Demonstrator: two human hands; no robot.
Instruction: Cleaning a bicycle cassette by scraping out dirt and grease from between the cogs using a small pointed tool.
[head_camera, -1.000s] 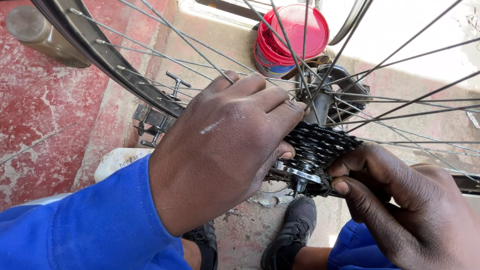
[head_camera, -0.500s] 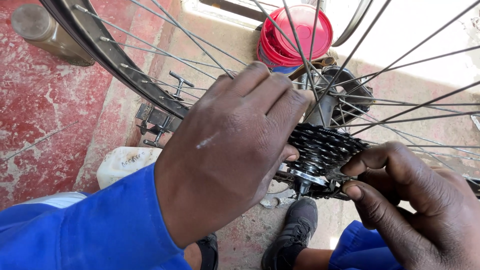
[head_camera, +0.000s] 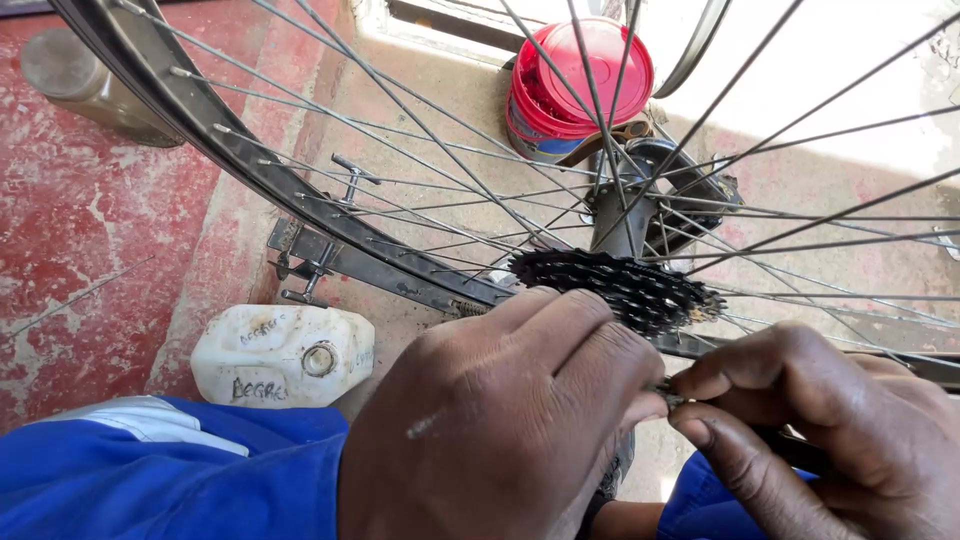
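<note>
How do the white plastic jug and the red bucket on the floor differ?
The white jug lies on its side, cap facing the camera; the red bucket stands upright with its lid on. The white jug is boxy, the red bucket round. The white jug lies near the blue sleeve; the red bucket sits beyond the spokes. Both are closed.

I saw the cassette (head_camera: 625, 288), a dark, greasy stack of toothed cogs, sitting on the hub at the centre of the spoked wheel (head_camera: 210, 130), just above my hands. A small metal part (head_camera: 668, 392), mostly hidden, sat pinched where left hand (head_camera: 500, 420) and right hand (head_camera: 810, 420) fingertips met.
</note>
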